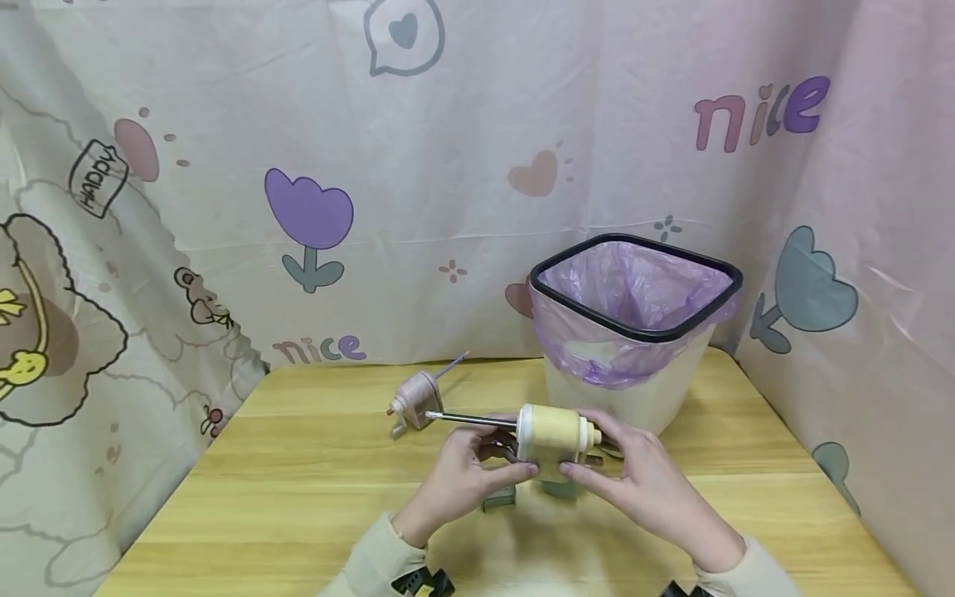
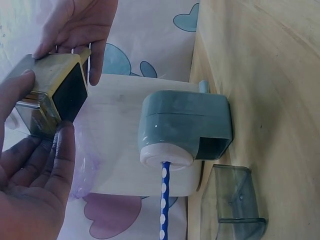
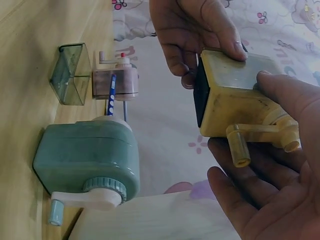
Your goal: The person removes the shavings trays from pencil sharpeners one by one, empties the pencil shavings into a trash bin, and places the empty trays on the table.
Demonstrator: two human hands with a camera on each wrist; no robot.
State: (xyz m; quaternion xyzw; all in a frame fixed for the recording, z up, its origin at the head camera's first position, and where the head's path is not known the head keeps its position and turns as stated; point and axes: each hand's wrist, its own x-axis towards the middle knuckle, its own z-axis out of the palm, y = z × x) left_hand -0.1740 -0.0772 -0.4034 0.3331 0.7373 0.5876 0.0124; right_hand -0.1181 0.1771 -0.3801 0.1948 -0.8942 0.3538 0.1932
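A yellow hand-crank pencil sharpener (image 1: 554, 431) is held up above the table between both hands. From its white front a dark stick with a silvery tip (image 1: 477, 420) points left. My left hand (image 1: 455, 481) grips the front end, thumb on the near side. My right hand (image 1: 642, 477) grips the crank end; the crank (image 3: 240, 145) shows in the right wrist view. Below stands a blue-green pencil sharpener (image 2: 185, 122) with a blue, white-dotted pencil (image 2: 164, 200) in it, mostly hidden in the head view. Beside it lies a clear greenish shavings drawer (image 3: 72, 75).
A pale pink sharpener (image 1: 418, 396) holding a purplish pencil (image 1: 452, 365) stands farther back on the wooden table (image 1: 298, 464). At the back right is a white bin (image 1: 664, 394) with a black rim and a purple bag. A printed curtain (image 1: 448, 166) hangs behind.
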